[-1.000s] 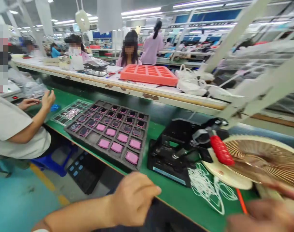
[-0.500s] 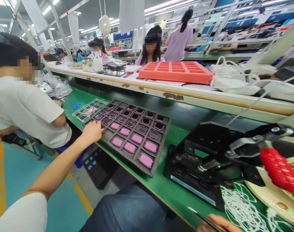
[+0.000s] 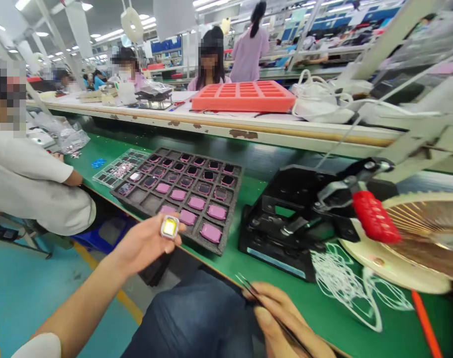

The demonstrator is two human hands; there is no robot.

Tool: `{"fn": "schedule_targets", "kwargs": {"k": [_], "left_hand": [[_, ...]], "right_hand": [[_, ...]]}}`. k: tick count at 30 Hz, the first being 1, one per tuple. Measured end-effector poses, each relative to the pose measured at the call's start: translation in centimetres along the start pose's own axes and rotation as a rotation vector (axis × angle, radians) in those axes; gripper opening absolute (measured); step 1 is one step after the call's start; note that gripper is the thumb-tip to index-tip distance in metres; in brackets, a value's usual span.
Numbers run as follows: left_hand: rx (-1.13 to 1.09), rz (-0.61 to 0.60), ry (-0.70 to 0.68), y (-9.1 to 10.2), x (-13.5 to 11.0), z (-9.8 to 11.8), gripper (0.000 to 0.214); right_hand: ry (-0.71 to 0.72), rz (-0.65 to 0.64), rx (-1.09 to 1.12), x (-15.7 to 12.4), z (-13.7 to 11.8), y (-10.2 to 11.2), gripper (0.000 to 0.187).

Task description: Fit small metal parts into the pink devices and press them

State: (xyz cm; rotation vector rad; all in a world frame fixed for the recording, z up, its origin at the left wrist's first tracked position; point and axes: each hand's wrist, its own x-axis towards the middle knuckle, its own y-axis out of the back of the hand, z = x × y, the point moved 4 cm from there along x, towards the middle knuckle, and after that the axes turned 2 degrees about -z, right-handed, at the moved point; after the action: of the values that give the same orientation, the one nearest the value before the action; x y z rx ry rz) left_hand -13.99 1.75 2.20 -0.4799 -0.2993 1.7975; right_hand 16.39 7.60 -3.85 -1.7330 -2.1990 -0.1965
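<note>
Left hand (image 3: pixel 144 243), lower centre-left of the frame, is pinching a small square part (image 3: pixel 169 227) between thumb and fingertips, just below the near edge of the dark foam tray (image 3: pixel 150 203). Right hand (image 3: pixel 282 323), bottom centre, is gripping tweezers (image 3: pixel 254 294), fingers closed around them. A black press fixture (image 3: pixel 286 223) is sitting right of the tray.

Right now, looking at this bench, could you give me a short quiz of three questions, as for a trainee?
1. True or false: the left hand holds a small square part.
2. The right hand holds: A tweezers, B a screwdriver, C a brush?
3. Fill in: the pieces lying in the dark tray are ____ in colour.
Key: 1 true; 2 A; 3 pink.
</note>
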Motion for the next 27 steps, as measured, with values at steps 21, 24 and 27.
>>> {"fn": "schedule_targets", "kwargs": {"k": [21,24,27], "left_hand": [[0.546,-0.090,0.101,-7.6,-2.4,-8.1,0.054],[0.459,-0.084,0.116,-7.8,-2.2,-7.9,0.059],[0.242,-0.111,0.178,-8.1,-2.1,-8.1,0.073]], "right_hand": [[0.353,-0.204,-0.257,0.0,-1.8,-4.5,0.047],[0.383,-0.237,-0.270,-0.4,-1.3,-4.3,0.051],[0.438,-0.249,-0.286,-0.9,-0.7,-4.1,0.053]]}}
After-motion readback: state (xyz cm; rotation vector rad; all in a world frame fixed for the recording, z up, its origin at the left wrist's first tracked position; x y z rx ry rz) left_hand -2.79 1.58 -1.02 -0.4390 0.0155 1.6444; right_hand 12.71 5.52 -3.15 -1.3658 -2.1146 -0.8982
